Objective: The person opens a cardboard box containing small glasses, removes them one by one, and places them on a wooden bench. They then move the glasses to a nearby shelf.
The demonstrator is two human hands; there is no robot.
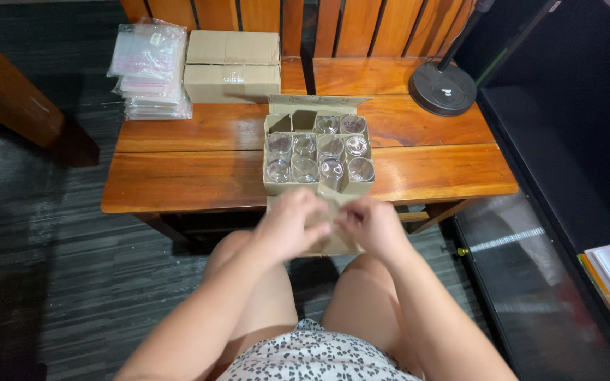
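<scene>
An open cardboard box (271, 189) with a divider grid stands on a low wooden table (178, 180), filled with several clear glasses (330, 147); two cells at its back left are bare. My left hand (291, 226) and my right hand (372, 226) meet just below the table's front edge, over my knees. Both grip a piece of brown cardboard (333, 243), which looks like the box's front flap. My fingers hide most of it.
A shut cardboard box (232, 67) and a stack of clear plastic bags (150, 67) lie at the table's back left. A black round lamp base (443, 88) stands at the back right. A dark cabinet (566, 176) is on the right.
</scene>
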